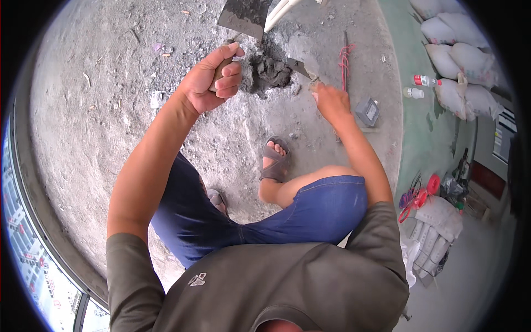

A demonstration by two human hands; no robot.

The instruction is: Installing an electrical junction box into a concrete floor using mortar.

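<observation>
My left hand (217,76) is closed round the wooden handle of a plastering trowel (243,17). Its wide grey metal blade is raised at the top of the view, smeared with mortar. In my right hand (331,102) is the handle of a smaller trowel (299,67), fingers wrapped round it. That narrow blade points left, its tip at the right side of a dark grey mortar heap (271,71) on the floor. The mortar lies between and just beyond my hands, ahead of my sandalled foot.
A grey box-shaped object (367,112) and a thin rod with pink string (345,61) lie right of my right hand. White sacks (462,58), two bottles (427,81) and red cord (425,195) are farther right. Rubble dots the concrete floor; a window (38,260) curves at left.
</observation>
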